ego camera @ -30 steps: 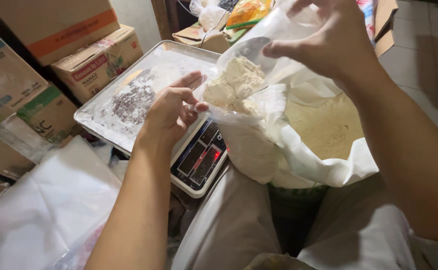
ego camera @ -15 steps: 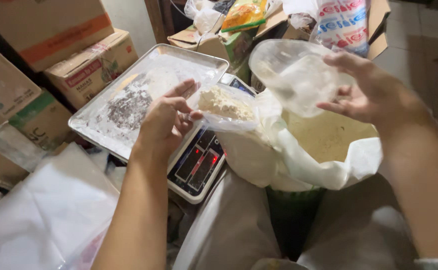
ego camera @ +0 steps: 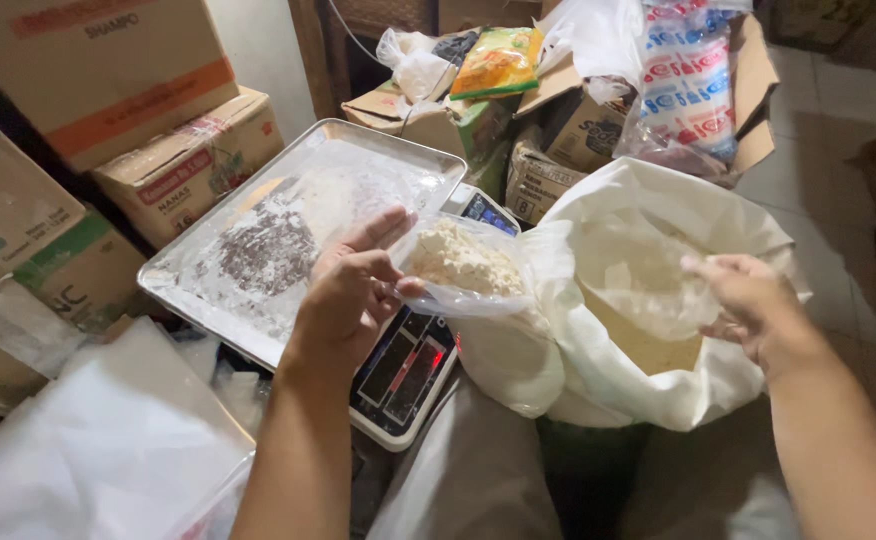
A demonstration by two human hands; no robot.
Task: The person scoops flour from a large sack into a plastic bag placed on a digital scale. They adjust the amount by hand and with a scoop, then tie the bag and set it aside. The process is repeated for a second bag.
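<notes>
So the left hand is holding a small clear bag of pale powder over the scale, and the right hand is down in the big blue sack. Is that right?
Not quite. In the head view the sack is white, not blue. The rest holds: the left hand holds the small clear bag of pale powder over the scale, and the right hand is at the sack's mouth.
</notes>
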